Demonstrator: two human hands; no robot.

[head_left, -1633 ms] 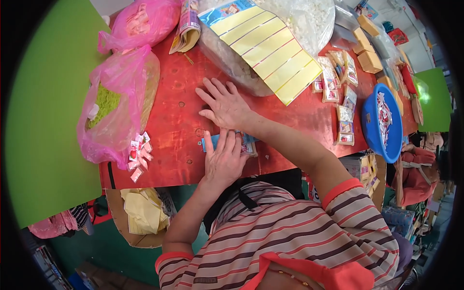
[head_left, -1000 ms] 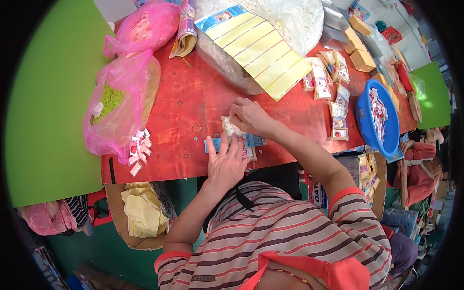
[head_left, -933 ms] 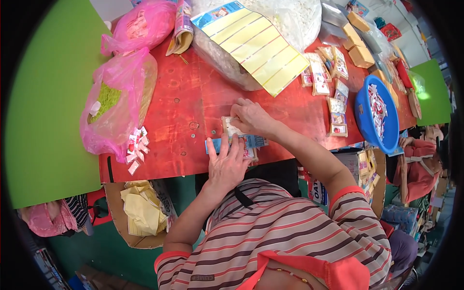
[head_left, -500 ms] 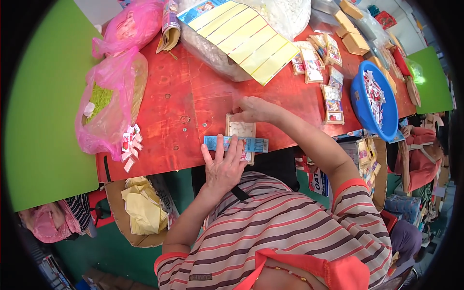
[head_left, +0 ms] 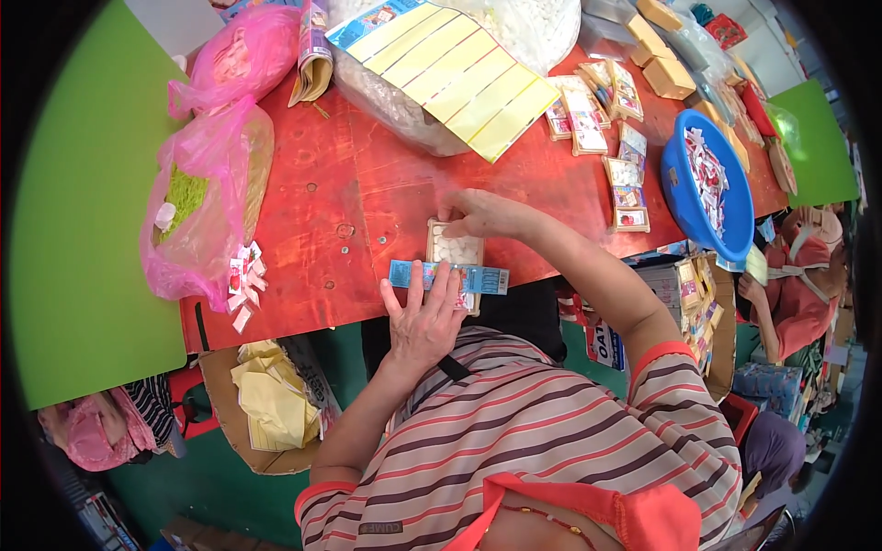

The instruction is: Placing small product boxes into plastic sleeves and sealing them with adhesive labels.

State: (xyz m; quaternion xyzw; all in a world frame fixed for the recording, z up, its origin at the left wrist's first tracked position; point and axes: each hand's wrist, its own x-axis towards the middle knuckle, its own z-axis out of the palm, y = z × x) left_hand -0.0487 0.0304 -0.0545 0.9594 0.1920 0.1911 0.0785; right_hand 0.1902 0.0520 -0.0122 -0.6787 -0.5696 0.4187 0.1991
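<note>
In front of me at the red table's near edge lies a small tan-rimmed tray (head_left: 429, 241) filled with white pieces (head_left: 457, 248). A blue printed strip (head_left: 494, 280) lies crosswise over its lower half. My left hand (head_left: 424, 310) rests flat on the strip, fingers stretched out and apart. My right hand (head_left: 485, 214) is at the tray's far end, its fingers bent together over the far edge; whatever is between the fingertips is hidden. Part of a pink-and-white printed piece shows at the tray's near end, below the strip.
To the left, small printed packets (head_left: 246, 286) lie beside a pink plastic bag (head_left: 170, 266). Beyond the tray are yellow label sheets (head_left: 459, 78) on a clear bag. Filled trays (head_left: 584, 129) and a blue basin (head_left: 675, 174) of packets stand right. Another person (head_left: 799, 285) is at far right.
My right hand has shifted slightly at the tray's far end, and more of the white pieces show. My left hand stays on the strip. The whole view has moved a little.
</note>
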